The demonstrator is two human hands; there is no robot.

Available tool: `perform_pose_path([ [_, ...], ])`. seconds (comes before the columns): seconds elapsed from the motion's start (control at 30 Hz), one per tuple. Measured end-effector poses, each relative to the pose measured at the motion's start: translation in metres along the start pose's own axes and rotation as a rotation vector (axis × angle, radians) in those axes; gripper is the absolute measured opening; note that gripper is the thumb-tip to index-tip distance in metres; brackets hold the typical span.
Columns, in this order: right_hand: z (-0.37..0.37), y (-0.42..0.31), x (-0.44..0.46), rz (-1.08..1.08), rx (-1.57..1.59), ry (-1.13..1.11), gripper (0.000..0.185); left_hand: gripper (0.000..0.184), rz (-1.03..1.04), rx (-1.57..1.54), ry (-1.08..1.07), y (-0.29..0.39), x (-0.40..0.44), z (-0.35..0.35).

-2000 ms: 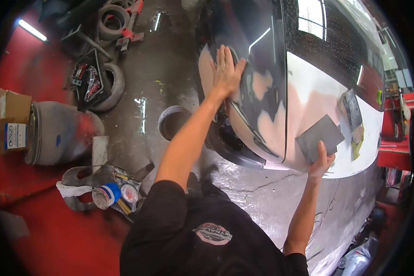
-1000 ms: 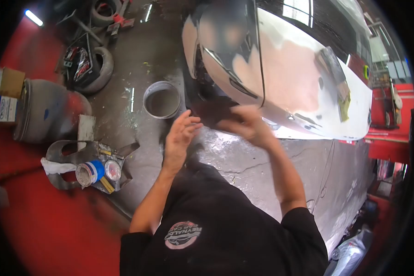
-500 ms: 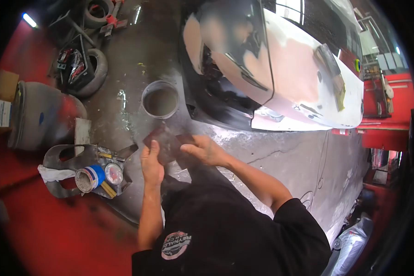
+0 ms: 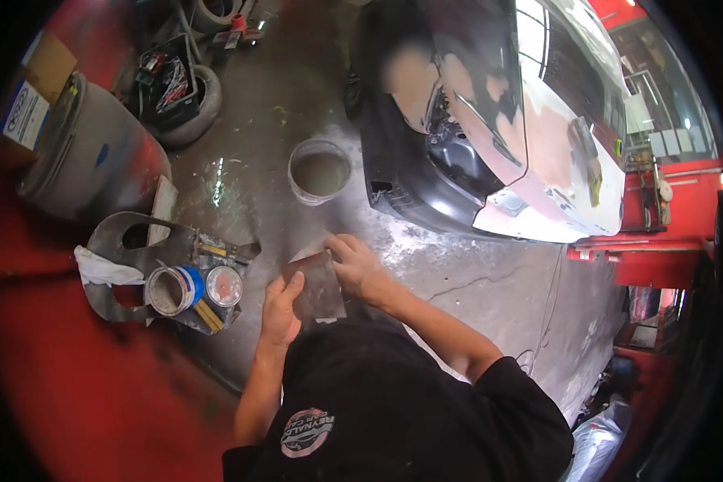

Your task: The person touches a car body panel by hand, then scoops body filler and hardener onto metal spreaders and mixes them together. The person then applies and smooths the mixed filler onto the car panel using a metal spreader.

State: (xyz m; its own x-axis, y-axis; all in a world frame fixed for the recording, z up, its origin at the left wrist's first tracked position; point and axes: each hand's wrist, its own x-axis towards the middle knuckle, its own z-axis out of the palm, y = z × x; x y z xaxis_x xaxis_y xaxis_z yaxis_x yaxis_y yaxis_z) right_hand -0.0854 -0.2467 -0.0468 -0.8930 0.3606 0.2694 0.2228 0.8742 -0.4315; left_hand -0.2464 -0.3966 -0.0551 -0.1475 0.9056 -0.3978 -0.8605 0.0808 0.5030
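A reddish-brown sheet of sandpaper (image 4: 320, 289) is held in front of my body, above the floor. My left hand (image 4: 281, 312) pinches its left side, with the thumb lying on the face of the sheet. At the upper right edge, the fingers of my right hand (image 4: 357, 265) are closed on the paper. A paler corner sticks up behind the sheet near those fingers; whether it is a fold or a second piece, I cannot tell. Beyond my hands, a round bucket (image 4: 320, 199) with greyish contents stands on the floor.
At right is a car body (image 4: 554, 128) with pink and white patches. To the left, a dark panel (image 4: 104, 233) carries an open can (image 4: 169, 291), a round lid (image 4: 224, 287) and a white cloth (image 4: 108, 268). A drum (image 4: 108, 153) and a tyre (image 4: 205, 104) stand farther back.
Two dark pieces between my hands now appear as one sheet facing me, with a pale corner behind. My right hand has shifted to its upper edge. The camera view has turned slightly left.
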Motion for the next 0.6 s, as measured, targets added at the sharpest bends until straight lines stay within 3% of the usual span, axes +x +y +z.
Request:
perform_pose_path([
  [0.17,0.015,-0.036,0.024,-0.093,-0.038,0.010,0.041,0.039,0.053,-0.041,0.049,0.022,-0.033,-0.033],
  [0.27,0.026,-0.039,0.029,0.067,0.063,-0.046,0.044,0.039,0.094,-0.082,0.070,0.023,-0.046,-0.057],
  [0.37,0.038,-0.033,0.024,0.559,0.473,-0.022,0.045,0.039,0.147,-0.129,0.105,0.031,-0.049,-0.063],
  [0.4,0.037,-0.032,0.027,0.535,0.469,-0.008,0.041,0.039,0.168,-0.144,0.121,0.033,-0.050,-0.063],
  [0.5,0.035,-0.033,0.034,0.146,0.151,-0.047,0.036,0.039,0.120,-0.176,0.073,0.026,-0.052,-0.066],
  [0.6,0.028,-0.035,0.052,-0.190,0.146,-0.077,0.029,0.038,0.130,-0.131,0.098,0.024,-0.053,-0.055],
])
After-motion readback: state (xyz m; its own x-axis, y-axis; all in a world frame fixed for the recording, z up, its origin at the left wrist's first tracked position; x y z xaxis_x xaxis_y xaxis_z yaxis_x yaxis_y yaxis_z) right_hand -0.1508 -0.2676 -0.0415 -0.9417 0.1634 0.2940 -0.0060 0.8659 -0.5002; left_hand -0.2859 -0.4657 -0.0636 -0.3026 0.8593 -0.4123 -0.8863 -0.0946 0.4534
